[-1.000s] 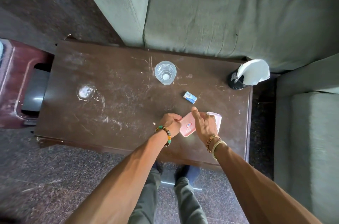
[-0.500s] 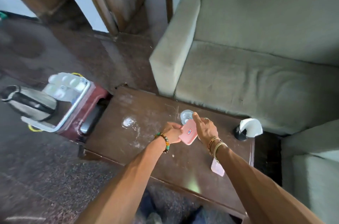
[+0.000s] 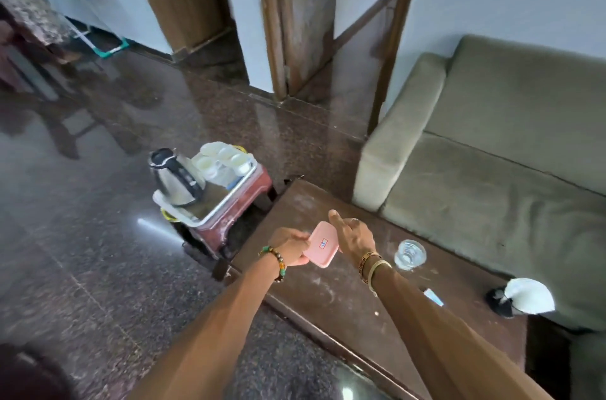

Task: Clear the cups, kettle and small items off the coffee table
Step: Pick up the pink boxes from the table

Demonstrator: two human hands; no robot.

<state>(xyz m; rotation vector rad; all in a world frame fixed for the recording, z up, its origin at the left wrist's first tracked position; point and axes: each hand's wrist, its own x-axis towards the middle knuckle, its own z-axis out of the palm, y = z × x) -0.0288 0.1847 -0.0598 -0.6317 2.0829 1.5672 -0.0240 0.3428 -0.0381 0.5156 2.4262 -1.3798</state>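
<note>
A small pink lidded box is held above the left end of the dark wooden coffee table. My left hand grips its left edge and my right hand touches its right side. On the table stand a clear glass, a small blue-and-white packet and a black holder with white paper. Left of the table a steel kettle and several white cups rest on a tray atop a red stool.
A green sofa runs along the table's far side. Polished dark stone floor spreads to the left. Wooden door frames and a white wall stand behind. Furniture legs show at the far left.
The view swung up and left, bringing the stool with kettle and cups into sight. Both hands lifted the pink box off the table and carried it leftward.
</note>
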